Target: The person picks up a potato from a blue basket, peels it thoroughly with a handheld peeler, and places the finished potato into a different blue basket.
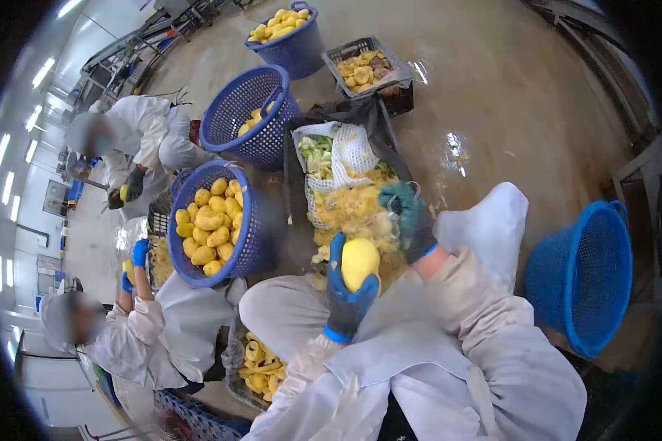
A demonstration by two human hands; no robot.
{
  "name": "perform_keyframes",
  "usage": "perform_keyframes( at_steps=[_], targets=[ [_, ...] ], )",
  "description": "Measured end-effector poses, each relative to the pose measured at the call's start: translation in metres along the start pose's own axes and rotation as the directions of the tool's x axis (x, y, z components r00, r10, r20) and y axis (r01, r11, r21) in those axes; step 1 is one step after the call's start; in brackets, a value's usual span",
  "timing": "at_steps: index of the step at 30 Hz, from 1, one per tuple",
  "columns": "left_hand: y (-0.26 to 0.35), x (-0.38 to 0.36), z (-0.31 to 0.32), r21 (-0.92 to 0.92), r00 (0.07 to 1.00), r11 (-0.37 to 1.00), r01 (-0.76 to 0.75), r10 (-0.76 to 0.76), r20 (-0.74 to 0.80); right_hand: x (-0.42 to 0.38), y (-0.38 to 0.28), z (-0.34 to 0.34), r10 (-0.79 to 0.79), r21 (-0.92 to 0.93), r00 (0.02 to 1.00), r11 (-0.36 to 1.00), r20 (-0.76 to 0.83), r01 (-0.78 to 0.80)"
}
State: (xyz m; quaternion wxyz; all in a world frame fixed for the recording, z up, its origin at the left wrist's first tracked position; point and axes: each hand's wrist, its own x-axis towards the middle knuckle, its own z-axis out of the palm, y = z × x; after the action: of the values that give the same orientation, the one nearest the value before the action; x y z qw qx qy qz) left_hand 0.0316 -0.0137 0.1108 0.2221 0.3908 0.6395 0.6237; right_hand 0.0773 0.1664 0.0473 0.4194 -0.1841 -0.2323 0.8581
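Head view: left hand (348, 298) in a blue glove, grip closed around a peeled yellow fruit (360, 262) above the lap. Right hand (412, 220) curled over the peel heap (353, 209); cannot tell what it holds. Fruit looks wet, slick, firm: cup it from below. Baskets crowd the left (217, 220); free floor (493, 110) to the right.

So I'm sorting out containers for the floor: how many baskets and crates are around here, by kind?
Round blue baskets: 4
Dark plastic crates holding fruit: 2
Total: 6
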Motion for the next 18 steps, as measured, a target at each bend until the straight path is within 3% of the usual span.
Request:
perform_keyframes(
  at_steps=[3, 4, 5, 6, 7, 8, 11, 12, 15, 16, 18],
  targets=[
    [-0.017, -0.002, -0.004, 0.063, 1.0, 0.998, -0.029, 0.03, -0.008, -0.022, -0.003, 0.031, -0.045, -0.085, 0.998, 0.995, -0.035, 0.042],
    [-0.019, 0.0, -0.006, 0.054, 0.999, 0.997, -0.051, 0.05, 0.017, -0.028, -0.005, 0.04, 0.145, -0.118, 0.988, 0.981, -0.058, -0.151],
    [-0.015, 0.0, -0.002, -0.244, 0.995, 0.965, 0.098, -0.097, 0.015, -0.018, 0.0, 0.023, 0.09, -0.095, 0.995, 0.991, -0.031, -0.093],
    [-0.009, -0.002, 0.003, -0.514, 0.97, 0.826, 0.231, -0.236, 0.056, 0.001, 0.01, -0.012, 0.039, -0.067, 0.999, 0.997, -0.002, -0.039],
    [-0.004, -0.004, 0.003, -0.726, 0.926, 0.601, 0.333, -0.352, 0.134, 0.008, 0.008, -0.019, 0.014, -0.082, 1.0, 0.997, -0.006, -0.014],
    [-0.002, -0.002, 0.0, -0.73, 0.934, 0.598, 0.332, -0.317, 0.165, 0.015, 0.005, -0.026, -0.012, -0.097, 1.0, 0.995, -0.011, 0.01],
    [-0.012, -0.004, -0.001, -0.822, 0.838, 0.341, 0.456, -0.475, 0.268, -0.019, -0.02, 0.022, -0.056, -0.125, 0.998, 0.991, -0.032, 0.052],
    [-0.009, -0.001, 0.001, -0.813, 0.83, 0.348, 0.467, -0.49, 0.267, -0.024, -0.017, 0.027, 0.025, -0.11, 0.999, 0.994, 0.024, -0.023],
    [-0.013, -0.001, 0.001, -0.868, 0.767, 0.04, 0.495, -0.489, 0.415, -0.039, -0.023, 0.053, 0.076, -0.528, 0.935, 0.84, 0.345, 0.126],
    [-0.015, -0.001, 0.0, -0.858, 0.744, -0.03, 0.513, -0.482, 0.462, -0.024, -0.013, 0.037, -0.026, -0.63, 0.898, 0.704, 0.439, 0.329],
    [-0.015, 0.002, -0.003, -0.829, 0.703, -0.163, 0.535, -0.457, 0.544, -0.008, -0.016, 0.024, -0.105, -0.424, 0.978, 0.889, 0.182, 0.175]
  ],
)
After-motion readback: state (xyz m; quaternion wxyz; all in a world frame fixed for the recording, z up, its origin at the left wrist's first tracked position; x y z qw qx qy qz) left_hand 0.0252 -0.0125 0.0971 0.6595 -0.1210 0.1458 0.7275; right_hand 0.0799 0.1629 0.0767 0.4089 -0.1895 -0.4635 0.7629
